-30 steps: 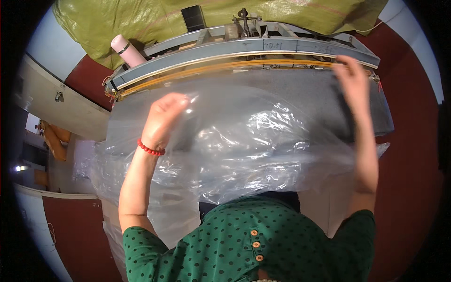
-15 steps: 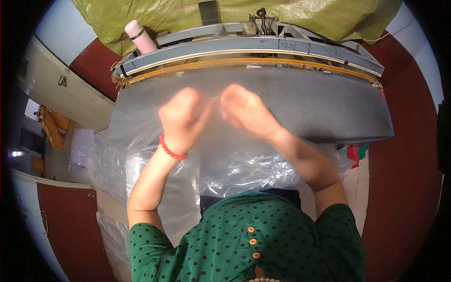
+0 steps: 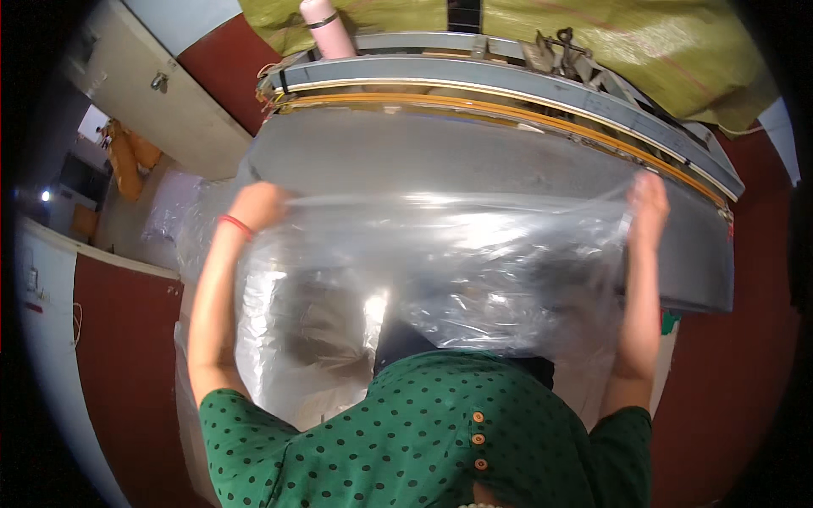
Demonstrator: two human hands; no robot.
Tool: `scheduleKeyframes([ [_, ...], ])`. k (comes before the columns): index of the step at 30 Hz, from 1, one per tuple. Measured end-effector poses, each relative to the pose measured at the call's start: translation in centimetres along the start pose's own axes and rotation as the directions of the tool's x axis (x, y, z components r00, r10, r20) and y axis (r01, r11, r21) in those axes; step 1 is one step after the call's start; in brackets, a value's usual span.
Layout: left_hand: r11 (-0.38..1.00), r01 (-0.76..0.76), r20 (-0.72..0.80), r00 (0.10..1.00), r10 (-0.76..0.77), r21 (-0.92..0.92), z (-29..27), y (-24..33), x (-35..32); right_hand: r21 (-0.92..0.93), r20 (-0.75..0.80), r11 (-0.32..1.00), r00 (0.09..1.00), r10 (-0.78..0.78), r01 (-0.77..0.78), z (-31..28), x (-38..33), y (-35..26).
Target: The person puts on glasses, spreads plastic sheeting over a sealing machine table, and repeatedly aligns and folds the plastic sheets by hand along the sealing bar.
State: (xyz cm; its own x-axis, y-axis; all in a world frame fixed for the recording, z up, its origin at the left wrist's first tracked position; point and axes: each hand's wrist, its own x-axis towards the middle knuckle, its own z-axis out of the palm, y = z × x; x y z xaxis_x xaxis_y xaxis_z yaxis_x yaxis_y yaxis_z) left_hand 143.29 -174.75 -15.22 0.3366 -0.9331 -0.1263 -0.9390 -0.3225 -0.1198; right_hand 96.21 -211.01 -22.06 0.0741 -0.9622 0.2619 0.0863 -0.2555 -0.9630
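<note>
A wide sheet of clear plastic film (image 3: 474, 254) is stretched between my two hands, its upper edge running nearly straight across. My left hand (image 3: 261, 206), above a red beaded bracelet, is closed on the film's left end and slightly blurred. Out at the right, my right hand (image 3: 649, 201) grips the other end with curled fingers. Beneath and beyond the film lies the grey padded surface of a long bench (image 3: 364, 148). Loose film hangs in shiny folds in front of my body and down to the left. Whether the film is one layer or two, I cannot tell.
Along the bench's far side runs a grey metal frame (image 3: 406, 69) with an orange strip (image 3: 474, 106). A pink bottle (image 3: 329, 32) leans at its left end, and a metal clamp (image 3: 563, 52) stands farther right. Yellow-green sheeting (image 3: 644, 51) hangs behind. A door (image 3: 140, 85) is at left.
My hands were close together over the bench's middle. They have spread wide apart, drawing the film taut between them. The view has shifted, so the bench appears tilted.
</note>
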Motion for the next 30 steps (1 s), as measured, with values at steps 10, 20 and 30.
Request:
scheduleKeyframes([
  [10,0.833,0.506,-0.941,0.110,-0.319,-0.224,-3.5,-11.4,4.7,-0.674,-0.409,0.727,0.885,-0.223,-0.128,-31.5,7.6,4.9],
  [20,0.745,0.583,-0.217,0.721,-0.658,-0.324,12.6,-16.9,10.8,-0.832,-0.455,-0.263,0.873,-0.177,-0.488,-34.8,7.5,4.5],
  [30,0.466,-0.235,-0.472,0.728,-0.497,-0.853,4.1,3.6,19.1,-0.896,-0.426,-0.038,0.881,-0.205,-0.442,-30.2,9.5,3.2],
])
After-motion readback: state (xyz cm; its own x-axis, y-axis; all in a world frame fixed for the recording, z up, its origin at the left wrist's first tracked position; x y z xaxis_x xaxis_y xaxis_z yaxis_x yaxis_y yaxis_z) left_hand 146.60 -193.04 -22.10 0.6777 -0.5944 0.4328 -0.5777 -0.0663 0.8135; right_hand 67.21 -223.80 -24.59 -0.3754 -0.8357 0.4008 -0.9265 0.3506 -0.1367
